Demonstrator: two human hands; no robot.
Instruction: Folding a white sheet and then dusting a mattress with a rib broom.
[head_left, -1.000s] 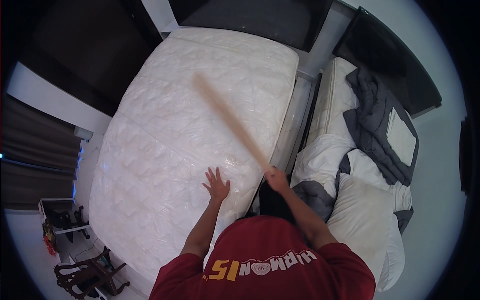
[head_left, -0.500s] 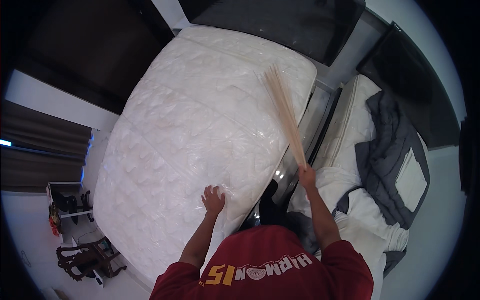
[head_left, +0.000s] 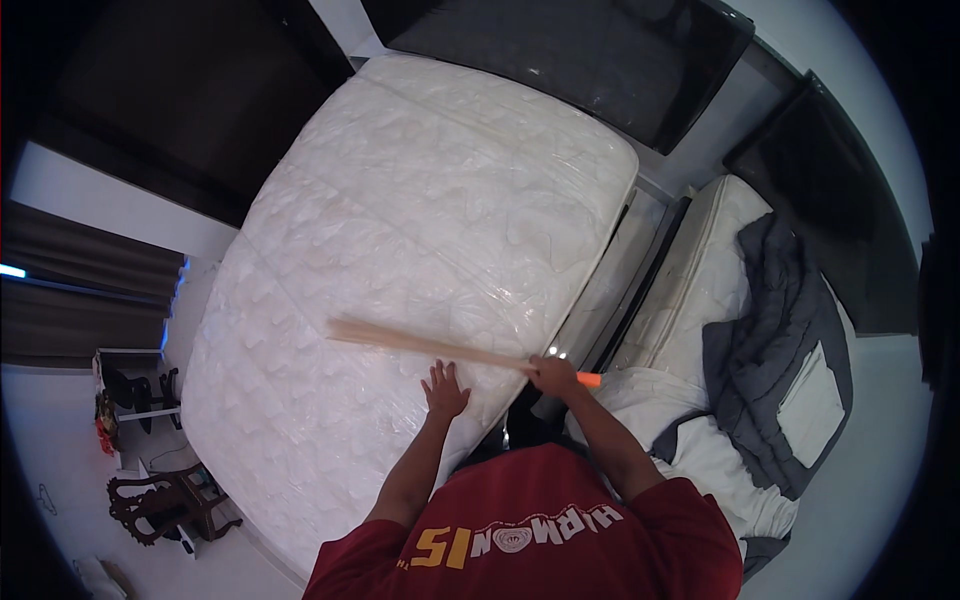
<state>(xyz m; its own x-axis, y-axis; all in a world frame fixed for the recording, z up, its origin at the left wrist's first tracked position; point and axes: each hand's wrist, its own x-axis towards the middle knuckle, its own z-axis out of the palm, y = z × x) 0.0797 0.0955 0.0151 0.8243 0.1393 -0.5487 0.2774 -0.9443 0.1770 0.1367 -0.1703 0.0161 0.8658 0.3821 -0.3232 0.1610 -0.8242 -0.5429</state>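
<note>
My right hand (head_left: pixel 553 375) is closed round the handle end of a stick broom (head_left: pixel 430 346), a bundle of thin tan bristles with an orange butt poking out past my fist. The bristles point left and lie low over a large white mattress (head_left: pixel 400 220) wrapped in clear plastic; whether they touch it I cannot tell. Just below the bristles, my left hand (head_left: pixel 446 390) rests on the plastic near the mattress's right edge, fingers spread and holding nothing.
On the right stands a second bed (head_left: pixel 690 270) with a rumpled dark grey blanket (head_left: pixel 770 300) and a folded white cloth (head_left: pixel 813 405). A narrow gap separates the two beds. Dark headboards (head_left: pixel 570 60) line the far wall. A carved wooden chair (head_left: pixel 170 500) stands at the lower left.
The broom has swung from pointing up and away to pointing left, low across the mattress. My right hand moved down and left. The left hand shifted slightly right, fingers more spread.
</note>
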